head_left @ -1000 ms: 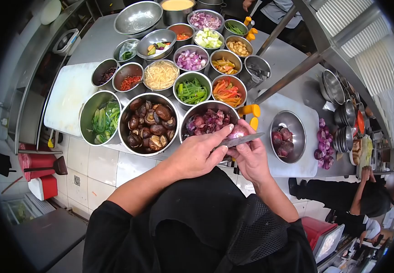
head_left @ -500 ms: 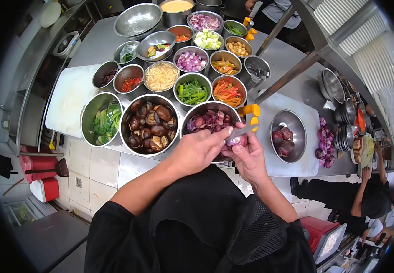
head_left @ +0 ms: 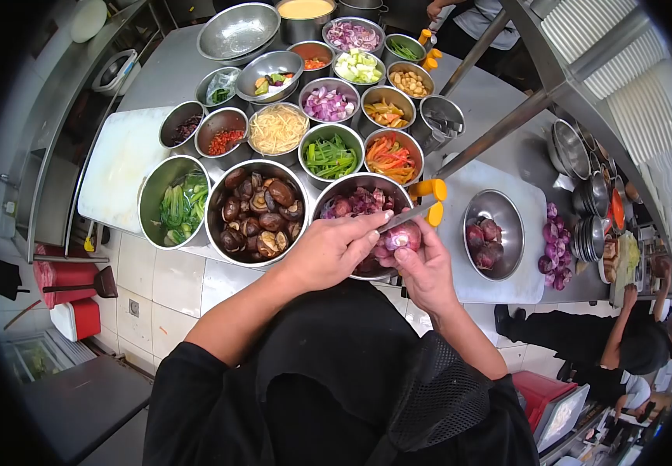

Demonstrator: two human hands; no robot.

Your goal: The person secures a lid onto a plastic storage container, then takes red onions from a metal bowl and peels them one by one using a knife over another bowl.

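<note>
My left hand is closed around a small knife, its handle hidden in the fingers and its blade pointing right. The blade lies along the top of a red onion. My right hand grips that onion from the right, its thumb on the near side. Both hands are over a steel pot holding dark red onion skins. To the right, several red onions lie in a steel bowl on a white cutting board.
Left of the pot stand containers of mushrooms and leafy greens. Behind are several tubs of cut vegetables, including green pepper strips. Yellow handles stick out beside the pot. More purple onions lie right. Another person works at far right.
The knife blade has swung to a different angle over the onion, and more of the onion's red side now shows. Both hands stay above the pot.
</note>
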